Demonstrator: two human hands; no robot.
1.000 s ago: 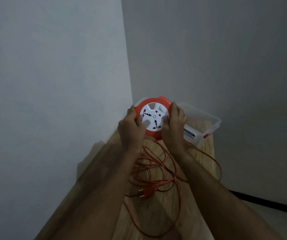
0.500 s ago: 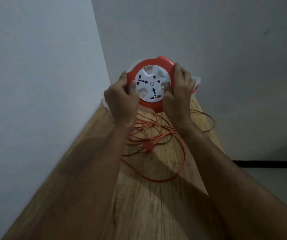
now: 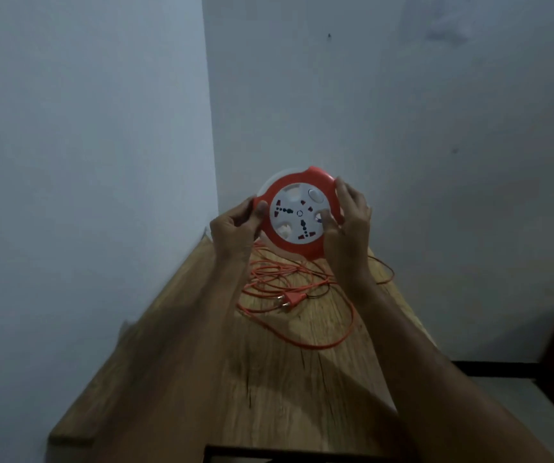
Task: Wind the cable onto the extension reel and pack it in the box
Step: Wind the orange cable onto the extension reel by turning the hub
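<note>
I hold the rigid, light-looking reel (image 3: pixel 302 212) by its orange rim, left hand (image 3: pixel 235 228) and right hand (image 3: pixel 349 222) both clasping it, while the limp cable (image 3: pixel 302 289) lies loose on the bench (image 3: pixel 269 379).

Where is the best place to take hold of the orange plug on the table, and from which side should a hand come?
Pinch the plug by its flat orange body, coming from above and the right. Its pins point left and the cable leaves on its right, so the body's sides are likely free to grip.
</note>
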